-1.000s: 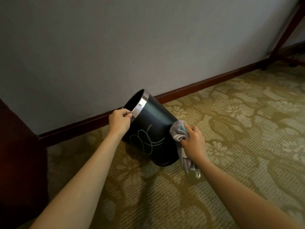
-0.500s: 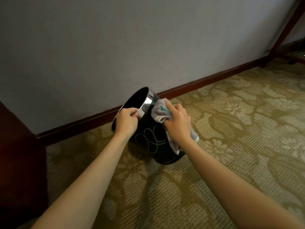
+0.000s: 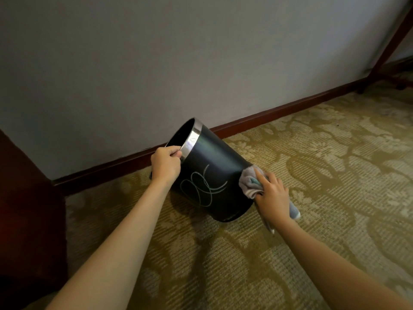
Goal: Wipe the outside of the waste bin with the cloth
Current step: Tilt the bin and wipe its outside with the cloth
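- Half a second ago my right hand (image 3: 271, 195) had the cloth (image 3: 251, 183) up by the chrome band; now it has slid down the side and sits at the lower right edge of the waste bin (image 3: 214, 173), close to the base
- That hand has its fingers curled over the bunched grey cloth, pressing it against the black wall, with a loose tail of cloth hanging out behind my wrist
- My left hand (image 3: 165, 164) has kept its place, thumb and fingers pinching the chrome rim (image 3: 192, 139), so the bin stays tilted with its mouth facing the wall and only the bottom edge resting on the carpet (image 3: 312, 166)
- A second ago the cloth was low as well, so I judge this as the end of a full stroke up and back down along the right flank; that strip is likely covered
- The face with the pale swirl design (image 3: 202, 185) turned toward me looks untouched by the cloth, as does the hidden far side, so I reckon I must rotate the bin by the rim to reach them
- Around me: a grey wall (image 3: 156, 63), a dark red skirting board (image 3: 279, 113) just behind the bin, dark wooden furniture (image 3: 26, 209) at my left, a slanted wooden leg (image 3: 393, 41) far right
- Nothing blocks the cloth; the skirting board is close behind the bin, leaving little room back there
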Action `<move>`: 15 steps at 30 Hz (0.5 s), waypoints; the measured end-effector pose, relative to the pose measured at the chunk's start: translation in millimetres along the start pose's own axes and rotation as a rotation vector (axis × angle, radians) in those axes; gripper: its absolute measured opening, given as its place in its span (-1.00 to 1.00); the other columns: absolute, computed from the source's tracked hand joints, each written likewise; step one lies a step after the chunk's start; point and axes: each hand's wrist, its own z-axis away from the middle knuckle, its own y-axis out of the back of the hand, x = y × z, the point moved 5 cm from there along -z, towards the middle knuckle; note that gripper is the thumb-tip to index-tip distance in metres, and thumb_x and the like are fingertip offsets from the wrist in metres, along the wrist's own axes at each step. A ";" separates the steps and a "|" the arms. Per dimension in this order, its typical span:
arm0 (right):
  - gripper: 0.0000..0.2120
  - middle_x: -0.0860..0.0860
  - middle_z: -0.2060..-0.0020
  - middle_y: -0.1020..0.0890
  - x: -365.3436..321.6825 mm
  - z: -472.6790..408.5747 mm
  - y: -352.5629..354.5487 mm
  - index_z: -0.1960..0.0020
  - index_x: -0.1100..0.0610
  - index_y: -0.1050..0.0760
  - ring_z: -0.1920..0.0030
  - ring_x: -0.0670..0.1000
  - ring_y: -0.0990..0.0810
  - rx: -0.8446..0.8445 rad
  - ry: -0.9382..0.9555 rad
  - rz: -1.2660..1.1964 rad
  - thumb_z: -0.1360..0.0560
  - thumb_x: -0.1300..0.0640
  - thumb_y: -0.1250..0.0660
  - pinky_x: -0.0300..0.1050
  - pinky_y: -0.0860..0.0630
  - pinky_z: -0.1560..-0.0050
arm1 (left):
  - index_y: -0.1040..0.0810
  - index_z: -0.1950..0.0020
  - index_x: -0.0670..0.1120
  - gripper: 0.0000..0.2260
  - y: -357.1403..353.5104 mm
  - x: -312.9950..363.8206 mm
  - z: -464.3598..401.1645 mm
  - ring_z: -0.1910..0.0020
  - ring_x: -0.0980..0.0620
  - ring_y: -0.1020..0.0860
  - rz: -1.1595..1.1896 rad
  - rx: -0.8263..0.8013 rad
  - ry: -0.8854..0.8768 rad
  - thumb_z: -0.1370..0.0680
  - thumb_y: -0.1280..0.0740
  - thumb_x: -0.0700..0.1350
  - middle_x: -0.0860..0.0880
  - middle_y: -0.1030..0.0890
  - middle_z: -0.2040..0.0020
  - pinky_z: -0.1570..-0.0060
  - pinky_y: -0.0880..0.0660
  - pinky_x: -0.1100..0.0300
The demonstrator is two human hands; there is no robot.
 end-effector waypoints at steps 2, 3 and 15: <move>-0.40 0.06 -0.29 -0.40 0.3 0.5 -2.0 -0.51 -0.04 -0.19 -0.22 0.15 -0.36 -0.011 -0.067 0.022 -0.50 0.18 -0.23 0.06 -0.29 -0.19 | -0.59 -0.16 -0.13 -0.79 -1.6 3.0 2.9 -0.16 0.00 -0.50 -0.010 0.007 -0.028 -0.56 -0.27 -0.23 -0.07 -0.59 -0.15 -0.03 -0.33 0.26; -0.39 0.06 -0.29 -0.39 -3.5 -1.2 -1.1 -0.51 -0.05 -0.19 -0.22 0.16 -0.36 -0.012 -0.085 0.034 -0.50 0.19 -0.22 0.07 -0.28 -0.19 | -0.62 -0.09 -0.12 -0.82 -3.3 4.7 4.7 -0.07 0.07 -0.52 -0.011 0.008 -0.050 -0.55 -0.27 -0.23 -0.03 -0.62 -0.07 0.00 -0.33 0.27; -0.34 0.08 -0.17 -0.52 -92.8 -12.2 43.1 -0.43 -0.01 -0.36 -0.11 0.15 -0.45 0.225 0.399 -0.144 -0.37 0.31 -0.33 0.06 -0.32 -0.07 | -0.65 -0.05 0.00 -0.80 -27.7 24.0 17.3 0.26 0.22 -0.40 -0.118 -0.017 -0.163 -0.55 -0.27 -0.19 0.06 -0.57 0.11 0.38 -0.22 0.41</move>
